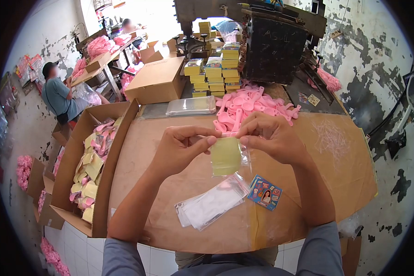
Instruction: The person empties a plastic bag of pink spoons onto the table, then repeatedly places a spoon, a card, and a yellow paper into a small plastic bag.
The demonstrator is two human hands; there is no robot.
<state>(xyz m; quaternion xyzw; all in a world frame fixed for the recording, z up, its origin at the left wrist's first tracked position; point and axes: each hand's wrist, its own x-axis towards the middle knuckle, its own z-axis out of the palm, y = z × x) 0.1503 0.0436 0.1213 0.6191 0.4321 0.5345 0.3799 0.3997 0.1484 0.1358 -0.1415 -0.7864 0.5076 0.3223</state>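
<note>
Both hands are raised over the middle of the table (349,184), which has a brown covering. The left hand (184,149) pinches with thumb and forefinger at the upper left corner of a clear packet (225,157); the right hand (269,138) pinches the upper right side in the same manner, so both grips are closed at the tips. Inside the packet a yellowish card is seen, and something pink shows at its top edge, but the fingers partly cover this place and I cannot tell exactly what it is.

Just behind the hands lies a heap of pink spoons (273,108), so that way is crowded. On the near side, the transparent sleeves (211,202) lie in a loose fan, and the printed cards (265,193) are touching or just beside their right end. A long open carton (112,179), full of filled packets, stands like a wall near the left forearm. Farther back are a bundle of clear bags (191,106), a closed cardboard box (156,80), tall stacks of cards (214,69) and a black metal cabinet (275,53). Thin clear strips (331,138) are scattered on the right. At far left, a person (57,96) sits well apart.
</note>
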